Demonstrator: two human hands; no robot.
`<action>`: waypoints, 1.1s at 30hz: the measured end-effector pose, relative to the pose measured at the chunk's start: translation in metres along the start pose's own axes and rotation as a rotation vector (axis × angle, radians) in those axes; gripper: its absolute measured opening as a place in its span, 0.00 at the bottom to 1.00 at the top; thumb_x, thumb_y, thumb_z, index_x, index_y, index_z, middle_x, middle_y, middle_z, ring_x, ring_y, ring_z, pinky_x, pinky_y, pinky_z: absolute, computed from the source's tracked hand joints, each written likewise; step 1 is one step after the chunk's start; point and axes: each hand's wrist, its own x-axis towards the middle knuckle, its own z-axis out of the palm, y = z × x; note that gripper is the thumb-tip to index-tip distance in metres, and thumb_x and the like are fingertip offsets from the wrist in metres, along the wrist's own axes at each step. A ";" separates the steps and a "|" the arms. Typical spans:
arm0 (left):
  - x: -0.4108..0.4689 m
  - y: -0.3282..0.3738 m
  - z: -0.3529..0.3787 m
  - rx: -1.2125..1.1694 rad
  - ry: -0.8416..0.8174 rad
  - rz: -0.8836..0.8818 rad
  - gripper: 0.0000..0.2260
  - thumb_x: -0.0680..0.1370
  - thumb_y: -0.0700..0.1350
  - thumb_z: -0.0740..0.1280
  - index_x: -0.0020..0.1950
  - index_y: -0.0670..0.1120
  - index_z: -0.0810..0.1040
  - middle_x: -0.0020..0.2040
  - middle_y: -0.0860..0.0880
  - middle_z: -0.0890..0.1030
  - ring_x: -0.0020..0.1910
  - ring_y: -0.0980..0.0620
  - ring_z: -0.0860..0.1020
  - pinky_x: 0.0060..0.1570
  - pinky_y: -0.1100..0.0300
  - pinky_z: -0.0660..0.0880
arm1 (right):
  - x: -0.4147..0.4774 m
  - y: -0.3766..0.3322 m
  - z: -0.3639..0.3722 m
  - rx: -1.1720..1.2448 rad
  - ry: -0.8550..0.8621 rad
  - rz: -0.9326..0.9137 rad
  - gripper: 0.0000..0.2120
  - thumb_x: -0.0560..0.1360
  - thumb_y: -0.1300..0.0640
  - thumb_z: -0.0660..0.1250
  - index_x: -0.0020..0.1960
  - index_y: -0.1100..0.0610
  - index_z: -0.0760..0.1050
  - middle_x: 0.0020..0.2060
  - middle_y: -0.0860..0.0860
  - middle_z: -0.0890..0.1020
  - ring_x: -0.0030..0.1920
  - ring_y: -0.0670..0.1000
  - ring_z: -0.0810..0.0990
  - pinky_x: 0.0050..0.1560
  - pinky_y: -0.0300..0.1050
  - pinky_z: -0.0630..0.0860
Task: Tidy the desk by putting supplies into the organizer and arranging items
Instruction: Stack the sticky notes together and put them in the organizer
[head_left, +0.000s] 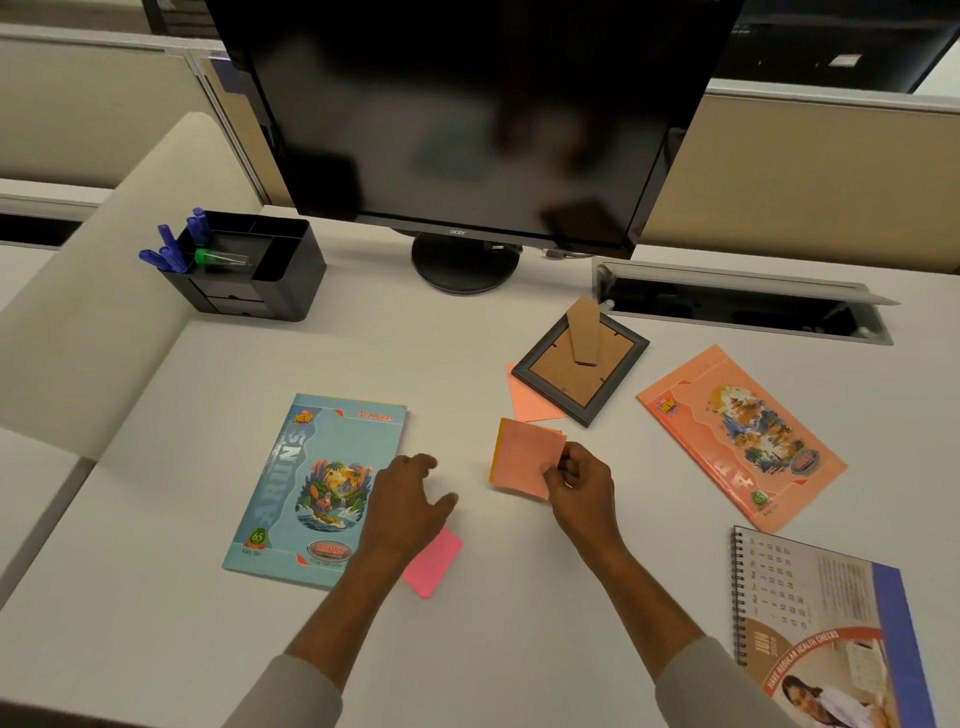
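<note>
From my remote seat I see a pale office desk (156, 597) with beige partition panels behind it and a dark monitor (467, 104) standing at the far middle. At the far left sits the black organizer (280, 270), with blue pens (171, 249) sticking up from its left compartment and a green-capped clear tube (208, 256) lying in the compartment beside them. Nearer, left of centre, a blue notebook (311, 483) lies flat, cover up. The left hand (410, 499) is over that notebook's right edge, fingers spread and loosely bent, holding nothing; I cannot tell whether the fingertips touch the desk. Partly under that wrist, just beside the notebook, lies a bright pink sticky note (434, 564). At centre the right hand (582, 488) pinches the near right corner of an orange sticky pad (522, 460) between thumb and curled fingers; the pad is tilted, its yellow edge showing at the left. Just beyond it a loose orange note (530, 400) lies flat, its far right part tucked under a dark picture frame (576, 369) that lies face down with its cardboard stand raised. Farther back on the right is an open cable tray (737, 301) set into the desk. To the right of the frame an orange notebook (737, 436) lies at an angle, and at the near right a spiral-bound calendar (831, 613) runs off the edge of view. Both pale sleeves enter from the near edge.
</note>
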 end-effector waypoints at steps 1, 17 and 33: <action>-0.004 -0.003 -0.003 0.046 -0.051 -0.037 0.29 0.70 0.57 0.77 0.66 0.47 0.76 0.58 0.46 0.78 0.58 0.45 0.77 0.57 0.53 0.74 | 0.000 0.000 0.000 0.007 -0.002 0.007 0.11 0.78 0.63 0.67 0.60 0.54 0.78 0.51 0.46 0.81 0.52 0.46 0.80 0.57 0.43 0.78; -0.024 -0.009 0.004 0.214 -0.248 -0.173 0.35 0.63 0.60 0.80 0.63 0.48 0.70 0.59 0.46 0.71 0.60 0.46 0.72 0.58 0.53 0.75 | -0.006 0.000 0.004 0.065 -0.032 0.104 0.13 0.77 0.64 0.68 0.48 0.45 0.78 0.47 0.45 0.84 0.50 0.48 0.82 0.56 0.54 0.80; 0.013 0.038 -0.007 -0.750 -0.127 -0.100 0.11 0.74 0.42 0.77 0.56 0.46 0.86 0.48 0.50 0.87 0.50 0.51 0.84 0.47 0.59 0.80 | -0.008 -0.007 -0.002 0.375 -0.115 0.358 0.14 0.80 0.67 0.60 0.56 0.51 0.77 0.52 0.54 0.85 0.53 0.58 0.84 0.55 0.61 0.81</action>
